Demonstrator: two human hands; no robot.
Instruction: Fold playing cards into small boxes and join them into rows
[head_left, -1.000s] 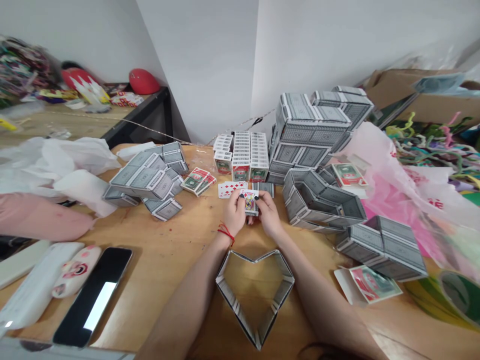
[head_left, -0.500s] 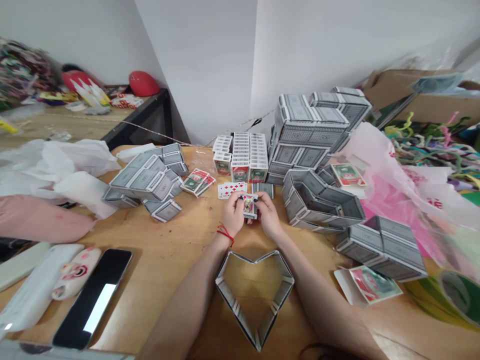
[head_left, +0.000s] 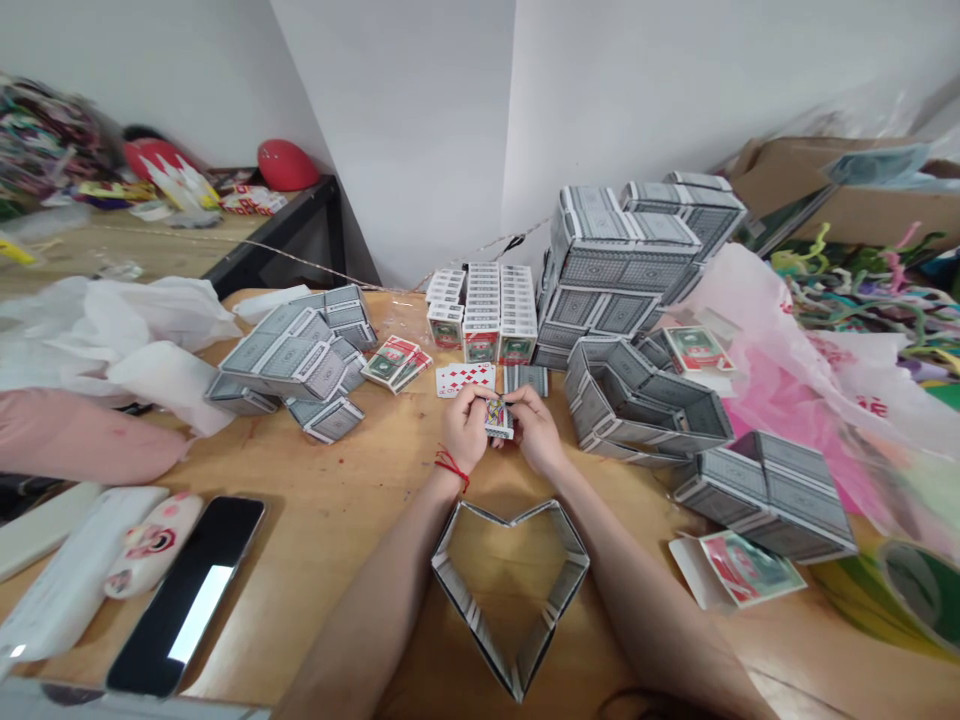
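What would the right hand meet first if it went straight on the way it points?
Probably the face-up diamond cards, beyond the held playing cards; the left hand is close and depth unclear.

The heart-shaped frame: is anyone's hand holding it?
No, the heart-shaped frame rests on the table; left hand and right hand hold cards.

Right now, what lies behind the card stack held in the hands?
Behind the card stack, between left hand and right hand, lie face-up diamond cards and a grey-patterned piece, with card boxes beyond. The hands partly cover the near edges of those cards and that piece.
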